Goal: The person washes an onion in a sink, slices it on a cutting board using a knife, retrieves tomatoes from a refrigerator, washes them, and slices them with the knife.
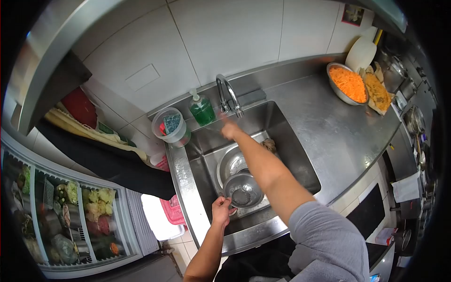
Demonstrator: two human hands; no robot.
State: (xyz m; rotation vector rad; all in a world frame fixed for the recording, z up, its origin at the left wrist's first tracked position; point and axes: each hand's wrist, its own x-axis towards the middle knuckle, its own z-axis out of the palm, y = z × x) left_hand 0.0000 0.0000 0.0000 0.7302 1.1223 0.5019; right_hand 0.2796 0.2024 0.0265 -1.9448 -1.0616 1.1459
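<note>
My left hand (pixel 221 210) grips the rim of a small metal bowl (pixel 243 189), tilted over the sink (pixel 296 157). Under that bowl, a larger metal bowl (pixel 229 162) rests in the basin, partly covered by the small one and my right forearm. My right hand (pixel 229 129) reaches to the base of the curved faucet (pixel 226 89); its fingers are blurred by motion, and whether they hold anything is unclear. A brownish lump (pixel 268 144) lies in the basin beside the forearm.
Behind the sink stand a green soap bottle (pixel 202 110) and a plastic tub (pixel 170 126) with a sponge. A bowl of shredded orange food (pixel 347 84) sits on the right counter (pixel 314 101). At the left is a glass-fronted display of vegetables (pixel 70 211).
</note>
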